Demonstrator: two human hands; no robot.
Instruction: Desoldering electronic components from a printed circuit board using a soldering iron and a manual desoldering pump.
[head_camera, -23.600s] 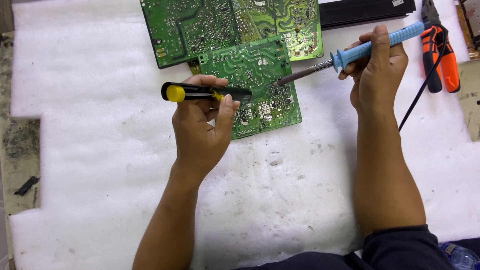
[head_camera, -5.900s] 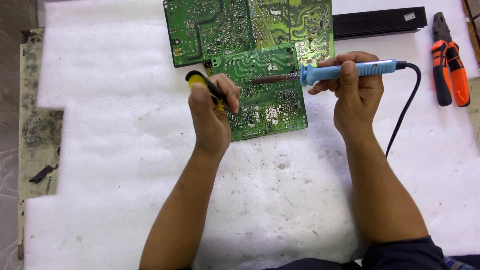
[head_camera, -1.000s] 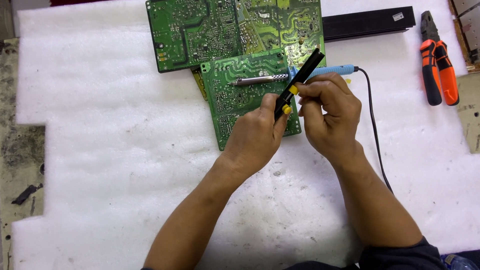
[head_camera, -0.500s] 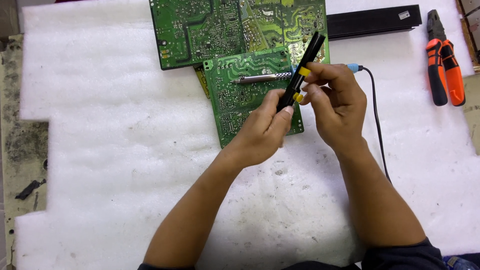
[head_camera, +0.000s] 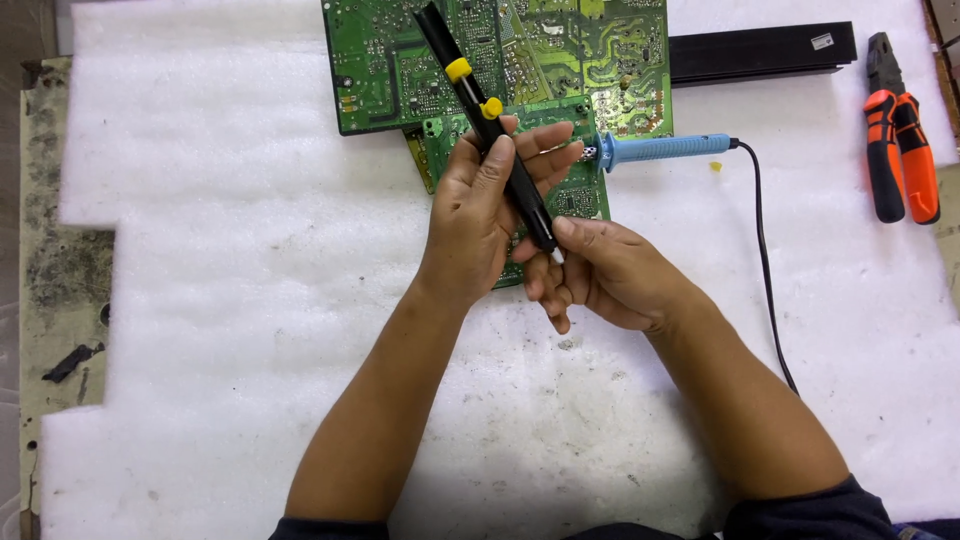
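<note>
The left hand (head_camera: 480, 225) grips the black and yellow desoldering pump (head_camera: 488, 125) above the small green circuit board (head_camera: 575, 195), the right hand (head_camera: 605, 275) fingers pinch its tip, and the blue soldering iron (head_camera: 660, 150) lies aside, so soldering seems paused, unfinished.

Black pen-shaped desoldering pump (head_camera: 487, 125) with two yellow knobs, tilted with its far end leaning left, tip pointing near (at the fingers), held above the small green circuit board (head_camera: 572, 195), scene centre
</note>
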